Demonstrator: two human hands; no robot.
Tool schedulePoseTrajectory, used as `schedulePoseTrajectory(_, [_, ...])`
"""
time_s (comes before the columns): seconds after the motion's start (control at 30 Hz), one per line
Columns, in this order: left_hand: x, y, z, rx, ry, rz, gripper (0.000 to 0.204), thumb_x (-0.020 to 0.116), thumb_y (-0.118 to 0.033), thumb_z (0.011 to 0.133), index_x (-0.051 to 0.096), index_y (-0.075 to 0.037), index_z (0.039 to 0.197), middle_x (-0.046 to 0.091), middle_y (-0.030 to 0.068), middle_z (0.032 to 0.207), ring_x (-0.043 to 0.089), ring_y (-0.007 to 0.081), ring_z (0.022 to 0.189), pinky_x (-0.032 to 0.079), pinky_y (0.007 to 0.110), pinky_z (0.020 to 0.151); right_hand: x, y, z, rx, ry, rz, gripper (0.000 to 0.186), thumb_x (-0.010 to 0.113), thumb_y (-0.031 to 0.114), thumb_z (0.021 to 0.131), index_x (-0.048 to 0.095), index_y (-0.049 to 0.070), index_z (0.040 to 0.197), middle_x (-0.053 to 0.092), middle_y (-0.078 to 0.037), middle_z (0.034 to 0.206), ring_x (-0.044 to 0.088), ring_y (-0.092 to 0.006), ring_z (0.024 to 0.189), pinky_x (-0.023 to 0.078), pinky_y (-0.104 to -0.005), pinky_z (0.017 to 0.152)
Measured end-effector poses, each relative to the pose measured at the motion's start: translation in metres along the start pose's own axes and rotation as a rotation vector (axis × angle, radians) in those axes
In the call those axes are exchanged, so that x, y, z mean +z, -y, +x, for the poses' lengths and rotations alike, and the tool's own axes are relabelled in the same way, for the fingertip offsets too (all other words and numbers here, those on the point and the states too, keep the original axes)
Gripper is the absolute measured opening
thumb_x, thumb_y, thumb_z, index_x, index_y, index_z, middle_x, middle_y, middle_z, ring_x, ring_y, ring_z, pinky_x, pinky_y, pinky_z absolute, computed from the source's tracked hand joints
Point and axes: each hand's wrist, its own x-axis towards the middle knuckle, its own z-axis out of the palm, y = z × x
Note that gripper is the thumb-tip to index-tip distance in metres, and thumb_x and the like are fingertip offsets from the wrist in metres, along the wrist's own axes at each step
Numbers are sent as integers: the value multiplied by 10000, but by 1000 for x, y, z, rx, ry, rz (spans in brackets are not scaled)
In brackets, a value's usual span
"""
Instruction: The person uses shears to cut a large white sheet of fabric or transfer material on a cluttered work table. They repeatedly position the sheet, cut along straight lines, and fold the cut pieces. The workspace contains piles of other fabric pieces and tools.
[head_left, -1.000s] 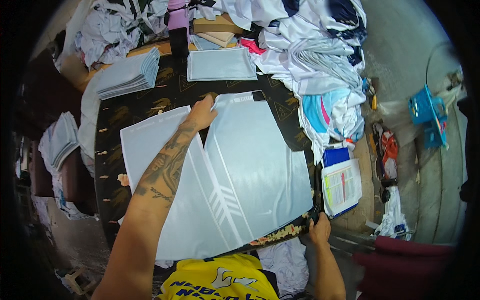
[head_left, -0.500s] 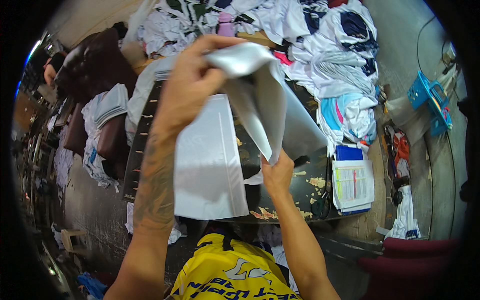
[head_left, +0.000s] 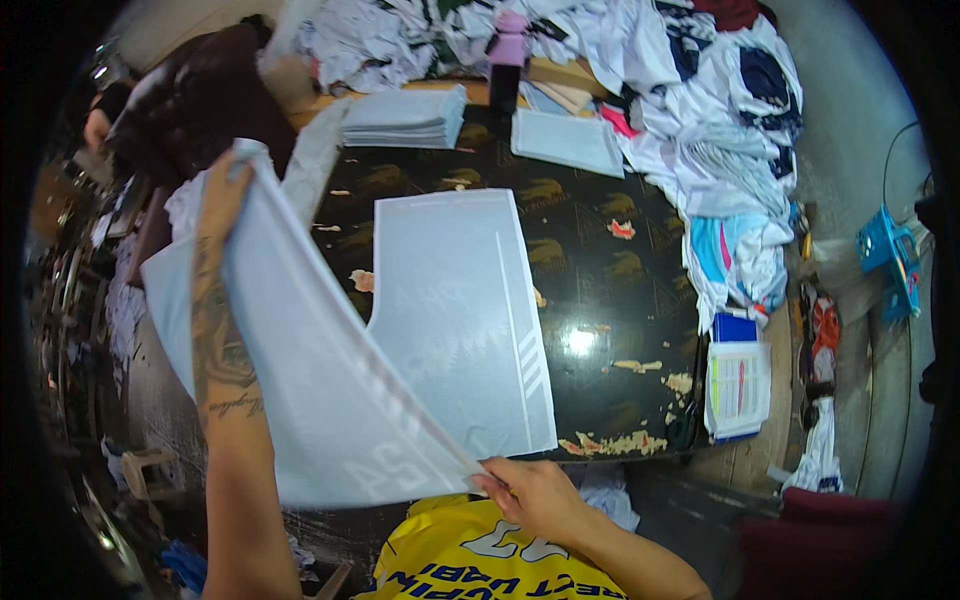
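A pale grey-blue fabric panel (head_left: pixel 300 350) is stretched slantwise in front of me, with white stripes and a printed mark at its lower end. My left hand (head_left: pixel 226 190) is closed on its upper left corner. The lower right corner is pinched in my right hand (head_left: pixel 530 490), close to my yellow shirt. On the dark table (head_left: pixel 620 280) lies a similar panel (head_left: pixel 455 290) with white stripes along its right side, partly covered by the held one. Most of my left fingers are hidden by the hand's back and the cloth.
A stack of folded panels (head_left: pixel 400 118) and a folded piece (head_left: pixel 567 141) lie at the table's far side, with a pink-topped bottle (head_left: pixel 508 60) between. White garments (head_left: pixel 640 60) heap behind. Scissors, papers (head_left: pixel 738 385) and a blue basket (head_left: pixel 885 255) are at right.
Both hands have moved down and apart, the left one also leftward. The bunched panel is now spread out between them, left of the middle. The far stack and folded piece have come into view.
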Motion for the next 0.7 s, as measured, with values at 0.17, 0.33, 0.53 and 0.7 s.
schedulePoseTrajectory(0.17, [221, -49, -11, 172, 409, -283, 561, 721, -358, 1024, 650, 28, 1426, 699, 246, 1389, 664, 374, 1317, 486, 437, 1139, 55, -71, -5, 540, -115, 133, 184, 693, 203, 1040, 686, 29, 981, 669, -227, 733, 666, -464, 699, 512, -490, 627])
schedulePoseTrajectory(0.33, [307, -160, -25, 307, 601, -219, 460, 714, -266, 1016, 679, -20, 1403, 701, 224, 1394, 651, 388, 1326, 487, 448, 1137, 74, -118, -17, 623, -535, 132, 190, 733, 149, 1005, 734, -41, 1004, 686, -185, 764, 637, -289, 656, 508, -402, 653])
schedulePoseTrajectory(0.53, [382, -220, -27, 387, 692, -121, 469, 758, -228, 952, 694, -139, 1408, 688, 116, 1421, 620, 361, 1337, 452, 498, 1138, 61, -153, -23, 880, -656, 123, 320, 815, 100, 933, 685, -16, 1202, 703, -103, 792, 656, -214, 678, 525, -351, 671])
schedulePoseTrajectory(0.7, [304, -279, -165, 336, 395, -171, 661, 754, -416, 972, 525, -214, 1559, 517, 178, 1519, 485, 407, 1417, 372, 632, 1155, 74, -162, -17, 750, -833, -238, 350, 819, 149, 927, 659, 16, 1208, 729, -165, 898, 718, -352, 839, 559, -470, 781])
